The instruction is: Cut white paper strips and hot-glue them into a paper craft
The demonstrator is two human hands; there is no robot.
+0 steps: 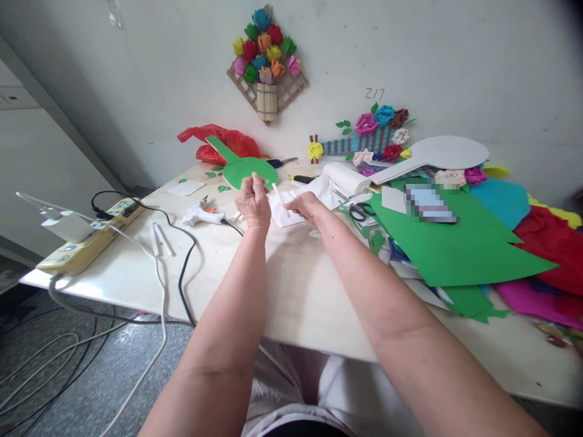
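Above the table my left hand point(253, 200) is closed with its fingers curled; whatever it grips, if anything, is hidden. To its right, my right hand point(303, 206) pinches a thin white strip point(277, 194) between thumb and fingers. A sheet of white paper point(291, 217) lies beneath and between the hands. Just behind my left hand is a green paddle-shaped cutout point(248, 172) with a straight handle. A white glue gun point(203, 213) rests left of that hand, its cord running behind the wrist. Black-handled scissors point(361, 211) lie right of my right hand.
A yellow power strip point(86, 237) with cables occupies the left edge. Green sheets point(455, 249), a phone point(428, 203) and a white paddle shape point(446, 152) are piled at right. A utility knife point(301, 179), paper roll point(346, 177) and red plastic bag point(228, 142) lie toward the wall.
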